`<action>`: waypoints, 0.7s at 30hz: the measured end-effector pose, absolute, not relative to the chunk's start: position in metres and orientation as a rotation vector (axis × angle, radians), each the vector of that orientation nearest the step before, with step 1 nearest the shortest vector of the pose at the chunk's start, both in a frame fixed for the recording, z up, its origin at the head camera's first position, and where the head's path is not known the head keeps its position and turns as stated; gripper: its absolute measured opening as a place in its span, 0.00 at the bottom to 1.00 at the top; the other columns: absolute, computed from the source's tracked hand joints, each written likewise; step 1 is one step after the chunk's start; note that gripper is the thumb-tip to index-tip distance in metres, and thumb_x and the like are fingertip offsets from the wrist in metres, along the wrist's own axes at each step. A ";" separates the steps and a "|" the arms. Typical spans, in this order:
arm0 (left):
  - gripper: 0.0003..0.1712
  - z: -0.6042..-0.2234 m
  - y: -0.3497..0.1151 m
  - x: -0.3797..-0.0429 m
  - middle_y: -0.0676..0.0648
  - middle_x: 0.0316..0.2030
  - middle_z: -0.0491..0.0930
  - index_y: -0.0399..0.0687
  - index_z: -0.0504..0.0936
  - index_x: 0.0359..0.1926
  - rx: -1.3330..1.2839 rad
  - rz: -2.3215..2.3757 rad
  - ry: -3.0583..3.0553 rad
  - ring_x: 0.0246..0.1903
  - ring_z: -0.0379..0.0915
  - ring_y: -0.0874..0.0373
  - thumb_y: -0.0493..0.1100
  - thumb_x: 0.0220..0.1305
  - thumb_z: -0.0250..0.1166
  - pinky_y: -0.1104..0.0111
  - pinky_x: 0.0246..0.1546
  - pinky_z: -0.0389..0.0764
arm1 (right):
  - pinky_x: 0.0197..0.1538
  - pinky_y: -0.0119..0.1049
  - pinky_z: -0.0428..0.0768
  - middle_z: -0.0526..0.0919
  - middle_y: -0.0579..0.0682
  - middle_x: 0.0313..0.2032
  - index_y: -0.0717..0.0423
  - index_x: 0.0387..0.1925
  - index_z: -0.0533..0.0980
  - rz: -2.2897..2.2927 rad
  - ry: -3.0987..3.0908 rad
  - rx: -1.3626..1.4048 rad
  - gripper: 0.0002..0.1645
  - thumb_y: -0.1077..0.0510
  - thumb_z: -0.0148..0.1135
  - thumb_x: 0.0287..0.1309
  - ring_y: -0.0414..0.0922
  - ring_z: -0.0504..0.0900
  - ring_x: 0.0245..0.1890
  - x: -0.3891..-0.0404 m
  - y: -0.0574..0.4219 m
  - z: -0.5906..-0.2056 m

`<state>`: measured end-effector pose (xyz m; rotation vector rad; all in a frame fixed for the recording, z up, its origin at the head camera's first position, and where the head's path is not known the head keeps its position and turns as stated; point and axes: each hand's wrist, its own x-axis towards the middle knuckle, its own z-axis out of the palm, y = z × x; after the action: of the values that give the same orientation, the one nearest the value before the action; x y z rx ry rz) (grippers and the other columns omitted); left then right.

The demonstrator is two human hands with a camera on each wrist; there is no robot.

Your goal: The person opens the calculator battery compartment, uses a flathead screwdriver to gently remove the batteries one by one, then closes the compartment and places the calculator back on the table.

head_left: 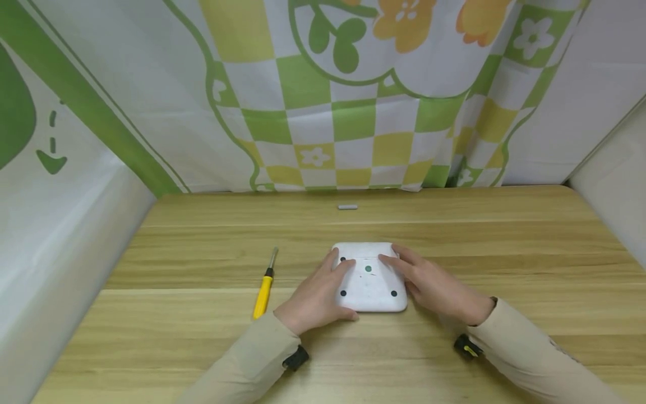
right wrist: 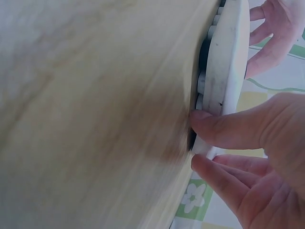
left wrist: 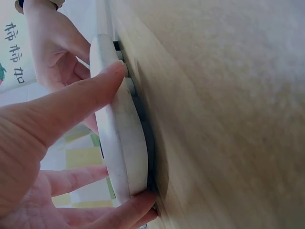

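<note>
A white calculator point(head_left: 370, 297) lies on the table with its back up, showing dark round feet and a green dot. Rows of keys point(right wrist: 202, 82) peek out along its underside in the right wrist view. My left hand point(head_left: 317, 297) grips its left side, thumb at the near edge and fingers toward the far left corner. Around the right side, my right hand point(head_left: 436, 286) holds on, with one fingertip on the back and the thumb point(right wrist: 228, 129) at the edge. The calculator's face is hidden beneath it.
To the left lies a screwdriver point(head_left: 263, 294) with a yellow handle, its tip pointing away. A small grey cylinder point(head_left: 347, 207), perhaps a battery, lies near the table's point(head_left: 202, 235) back edge. Behind hangs a checkered cloth point(head_left: 353, 123).
</note>
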<state>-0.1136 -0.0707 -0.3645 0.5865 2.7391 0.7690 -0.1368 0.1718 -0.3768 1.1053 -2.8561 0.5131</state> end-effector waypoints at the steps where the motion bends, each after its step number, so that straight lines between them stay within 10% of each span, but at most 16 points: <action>1: 0.54 -0.364 -0.070 -0.114 0.31 0.72 0.47 0.42 0.62 0.69 0.586 0.769 2.742 0.69 0.51 0.35 0.51 0.43 0.79 0.46 0.61 0.67 | 0.48 0.47 0.81 0.68 0.73 0.60 0.62 0.63 0.69 0.514 -2.858 1.107 0.32 0.73 0.60 0.55 0.63 0.78 0.52 -0.137 0.172 -0.377; 21: 0.55 -0.362 -0.068 -0.114 0.29 0.71 0.49 0.40 0.63 0.68 0.560 0.819 2.734 0.67 0.54 0.33 0.49 0.40 0.80 0.41 0.59 0.67 | 0.50 0.47 0.80 0.66 0.69 0.64 0.57 0.67 0.66 0.468 -2.861 1.126 0.35 0.66 0.63 0.58 0.61 0.76 0.56 -0.133 0.179 -0.377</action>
<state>-0.1144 -0.0678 -0.3624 0.5602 2.7338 0.8191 -0.1326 0.1788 -0.3768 1.1259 -2.8612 0.4676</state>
